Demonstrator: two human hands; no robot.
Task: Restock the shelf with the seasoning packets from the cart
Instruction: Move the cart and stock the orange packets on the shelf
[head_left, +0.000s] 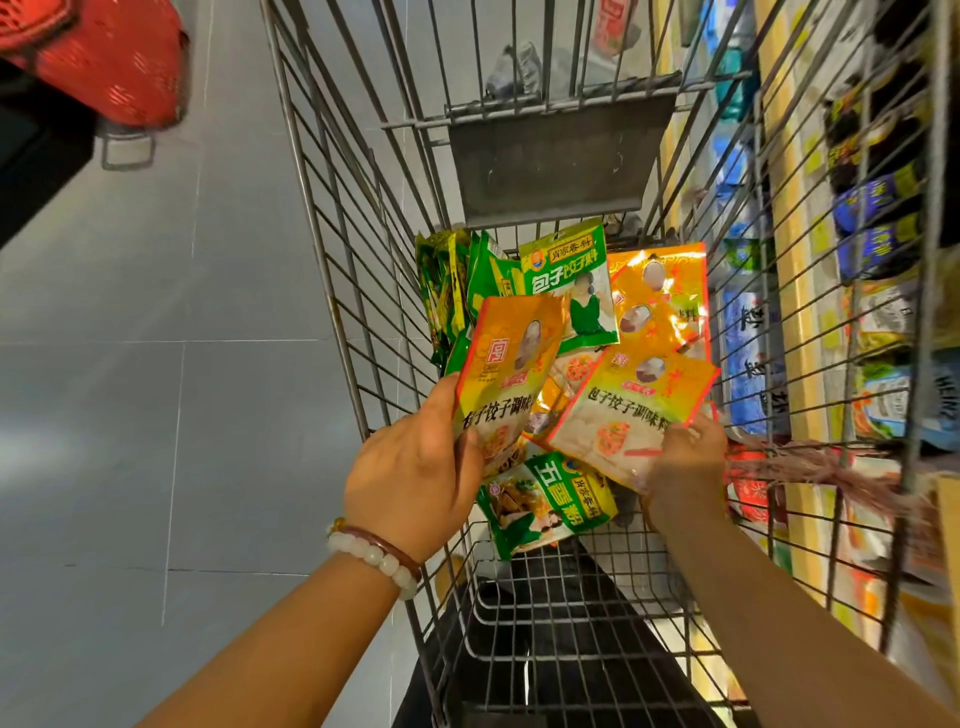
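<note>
the left hand (415, 467) grips an orange packet (506, 374) over the cart's (332, 291) left side; the right hand (685, 467) pinches another packet (631, 410) near the right wall. green packets (566, 286) lie heaped in the cart, none yet on the shelf (795, 322) at right, so restocking looks barely begun.

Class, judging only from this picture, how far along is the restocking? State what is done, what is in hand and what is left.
Done: nothing here shows a packet placed on the shelf.
In hand: the left hand grips one orange packet; the right hand grips a second orange packet, both over the cart.
Left: green packets and more orange ones lie in the cart, so most of the job remains.
</note>
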